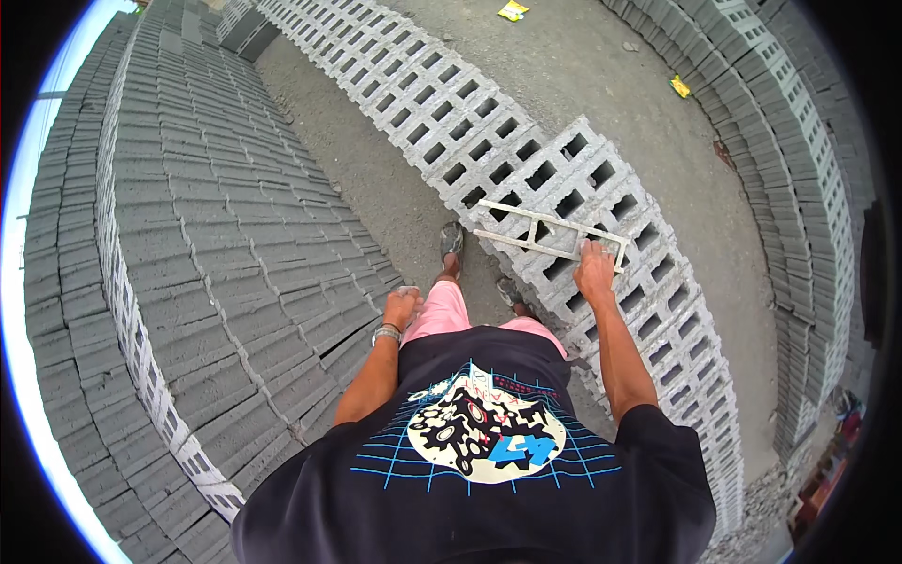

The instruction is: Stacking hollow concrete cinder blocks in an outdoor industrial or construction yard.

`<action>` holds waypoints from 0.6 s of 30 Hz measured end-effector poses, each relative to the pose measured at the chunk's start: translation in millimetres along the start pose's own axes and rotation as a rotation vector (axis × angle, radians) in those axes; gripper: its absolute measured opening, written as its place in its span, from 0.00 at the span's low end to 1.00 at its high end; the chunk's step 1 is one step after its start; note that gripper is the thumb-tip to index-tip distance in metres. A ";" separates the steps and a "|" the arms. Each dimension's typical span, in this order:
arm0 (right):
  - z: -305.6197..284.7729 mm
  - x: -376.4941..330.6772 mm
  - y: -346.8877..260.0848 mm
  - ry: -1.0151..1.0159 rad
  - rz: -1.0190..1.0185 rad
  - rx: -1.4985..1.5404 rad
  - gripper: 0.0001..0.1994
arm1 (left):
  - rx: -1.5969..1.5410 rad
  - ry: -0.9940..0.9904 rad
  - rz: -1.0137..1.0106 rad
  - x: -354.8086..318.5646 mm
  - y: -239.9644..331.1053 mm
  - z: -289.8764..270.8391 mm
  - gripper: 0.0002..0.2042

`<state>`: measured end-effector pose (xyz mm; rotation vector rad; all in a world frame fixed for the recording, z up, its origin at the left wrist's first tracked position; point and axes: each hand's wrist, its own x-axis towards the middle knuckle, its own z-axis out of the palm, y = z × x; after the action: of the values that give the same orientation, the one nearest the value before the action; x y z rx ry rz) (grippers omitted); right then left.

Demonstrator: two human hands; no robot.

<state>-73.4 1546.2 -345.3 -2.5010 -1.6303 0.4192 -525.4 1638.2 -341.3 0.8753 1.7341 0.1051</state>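
Observation:
My right hand [594,272] is closed round one end of a pale, narrow ladder-shaped frame [533,231] with a short crossbar. The frame reaches leftward over a long row of grey hollow concrete blocks [554,189], whose rectangular holes face up. Whether it rests on them or hovers just above, I cannot tell. Beside my left thigh hangs my left hand [404,305], its fingers curled and nothing visible in them. A watch or bracelet circles that wrist. The fingertips of my left hand are partly hidden.
A tall stack of grey blocks [235,235] lines the left side. Another curved stack [752,141] stands on the right. Bare ground [376,169] runs along both sides of the row, under my feet too. Yellow wrappers [513,10] lie on the far ground.

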 end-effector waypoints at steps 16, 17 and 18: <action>-30.0 -33.8 -49.6 -0.306 0.388 -0.066 0.27 | 0.579 -0.412 0.301 211.5 321.7 -72.7 0.17; -34.2 -44.4 -60.7 -0.215 0.386 -0.022 0.30 | 0.607 -0.428 0.306 216.4 329.6 -75.1 0.17; -35.4 -55.0 -75.7 -0.213 0.417 -0.009 0.30 | 0.710 -0.446 0.337 220.8 337.0 -74.4 0.17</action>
<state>-150.0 1528.7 -283.3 -2.8870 -1.1549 0.7455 -441.7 2039.0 -326.9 1.5693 1.1841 -0.4797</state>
